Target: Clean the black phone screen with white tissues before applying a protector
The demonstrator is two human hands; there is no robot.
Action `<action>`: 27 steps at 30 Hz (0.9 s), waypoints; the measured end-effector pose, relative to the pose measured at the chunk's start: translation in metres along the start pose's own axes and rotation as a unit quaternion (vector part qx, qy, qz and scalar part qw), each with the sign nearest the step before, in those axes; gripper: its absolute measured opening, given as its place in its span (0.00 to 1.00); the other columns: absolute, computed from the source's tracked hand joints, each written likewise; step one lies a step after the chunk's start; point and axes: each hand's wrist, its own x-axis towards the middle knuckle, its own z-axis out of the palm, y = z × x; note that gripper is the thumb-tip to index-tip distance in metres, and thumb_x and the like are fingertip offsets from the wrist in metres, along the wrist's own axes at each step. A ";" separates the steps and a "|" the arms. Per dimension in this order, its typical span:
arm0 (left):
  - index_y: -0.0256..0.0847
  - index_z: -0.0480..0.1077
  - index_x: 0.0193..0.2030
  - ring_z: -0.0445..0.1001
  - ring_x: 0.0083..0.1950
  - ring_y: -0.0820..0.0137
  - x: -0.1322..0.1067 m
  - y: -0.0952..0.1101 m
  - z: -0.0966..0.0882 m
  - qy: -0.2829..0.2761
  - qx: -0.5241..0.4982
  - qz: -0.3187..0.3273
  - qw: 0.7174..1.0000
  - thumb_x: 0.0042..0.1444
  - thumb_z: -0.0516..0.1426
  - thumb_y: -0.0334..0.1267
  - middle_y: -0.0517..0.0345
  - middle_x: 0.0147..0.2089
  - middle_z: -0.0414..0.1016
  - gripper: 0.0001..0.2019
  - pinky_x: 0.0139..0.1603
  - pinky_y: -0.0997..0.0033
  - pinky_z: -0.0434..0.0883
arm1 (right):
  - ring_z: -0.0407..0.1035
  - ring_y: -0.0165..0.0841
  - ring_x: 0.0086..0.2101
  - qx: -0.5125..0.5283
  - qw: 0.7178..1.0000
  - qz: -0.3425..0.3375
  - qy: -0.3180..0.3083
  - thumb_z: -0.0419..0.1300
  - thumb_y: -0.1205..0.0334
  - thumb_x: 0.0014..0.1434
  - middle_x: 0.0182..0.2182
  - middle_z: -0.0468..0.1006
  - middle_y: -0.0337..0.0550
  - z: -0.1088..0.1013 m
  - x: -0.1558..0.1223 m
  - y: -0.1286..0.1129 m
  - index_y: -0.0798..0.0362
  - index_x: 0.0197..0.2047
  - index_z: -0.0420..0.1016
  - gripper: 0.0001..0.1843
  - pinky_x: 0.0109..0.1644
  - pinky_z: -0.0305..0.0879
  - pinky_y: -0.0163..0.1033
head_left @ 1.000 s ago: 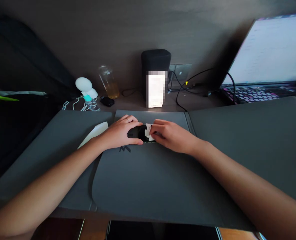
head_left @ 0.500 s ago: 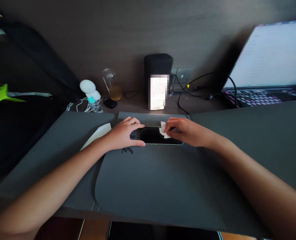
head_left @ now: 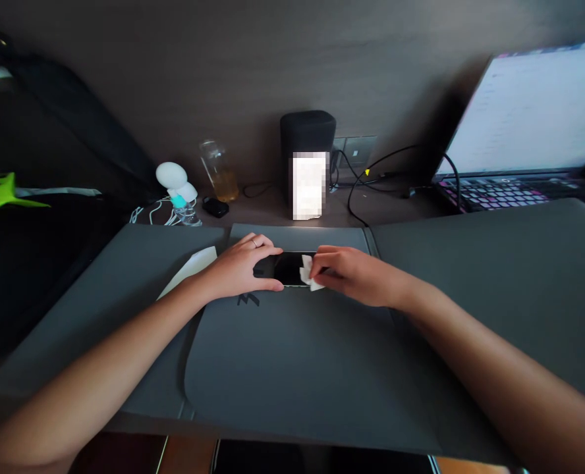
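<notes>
A smartphone (head_left: 288,270) with a dark screen lies sideways on a dark grey mat (head_left: 292,355). My left hand (head_left: 240,266) grips the phone's left end, thumb on the near edge and index finger on the far edge; a ring is on one finger. Pinched in my right hand (head_left: 352,273) is a crumpled white tissue (head_left: 307,273), pressed against the phone's screen. The right hand and forearm hide the phone's right end. Beside my left wrist lies a white piece of paper (head_left: 188,271), partly covered by the arm.
Behind the mat stands a black speaker-like box (head_left: 308,131) with a blurred bright front. To its left are a bottle with amber liquid (head_left: 223,181), a small black object (head_left: 216,207) and a white round-headed device (head_left: 171,176). An open laptop (head_left: 529,118) and black cables (head_left: 356,191) are at right.
My right hand has moved the tissue left and slightly nearer to me across the phone's screen. The left hand keeps its hold, and the whole view has shifted slightly.
</notes>
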 end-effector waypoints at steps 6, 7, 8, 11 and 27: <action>0.48 0.67 0.60 0.65 0.58 0.57 0.000 -0.001 0.001 0.005 0.001 -0.003 1.000 0.54 0.61 0.58 0.54 0.55 0.68 0.30 0.61 0.56 0.65 | 0.67 0.30 0.32 -0.018 0.999 0.034 0.037 0.56 0.66 0.62 0.34 0.72 0.42 -0.003 0.001 0.011 0.54 0.35 0.75 0.06 0.39 0.61 0.37; 0.47 0.67 0.60 0.65 0.58 0.57 0.000 -0.001 0.001 0.003 0.000 -0.001 1.000 0.54 0.61 0.58 0.54 0.55 0.68 0.30 0.60 0.57 0.65 | 0.67 0.30 0.32 -0.016 0.999 0.036 0.029 0.57 0.66 0.61 0.34 0.72 0.42 -0.004 0.001 0.011 0.54 0.35 0.75 0.06 0.39 0.61 0.36; 0.47 0.68 0.60 0.65 0.58 0.57 0.000 0.000 0.000 0.002 -0.001 0.001 1.000 0.54 0.62 0.58 0.53 0.55 0.68 0.30 0.60 0.57 0.65 | 0.67 0.30 0.32 -0.014 0.999 0.033 0.019 0.57 0.66 0.61 0.34 0.72 0.42 -0.003 0.000 0.010 0.54 0.34 0.75 0.06 0.39 0.61 0.36; 0.47 0.67 0.60 0.65 0.57 0.57 0.000 0.000 0.000 0.002 -0.002 0.003 1.000 0.54 0.62 0.57 0.54 0.54 0.68 0.30 0.60 0.57 0.66 | 0.67 0.30 0.33 -0.012 1.000 0.009 0.010 0.55 0.67 0.62 0.35 0.72 0.42 0.002 0.003 0.002 0.53 0.35 0.75 0.07 0.40 0.61 0.36; 0.49 0.67 0.60 0.65 0.58 0.57 0.000 -0.002 0.000 0.003 -0.007 -0.004 1.000 0.54 0.61 0.58 0.54 0.55 0.68 0.30 0.60 0.55 0.65 | 0.67 0.30 0.32 0.006 0.999 0.031 0.030 0.56 0.66 0.62 0.34 0.72 0.42 0.003 0.005 0.002 0.54 0.35 0.76 0.07 0.39 0.61 0.36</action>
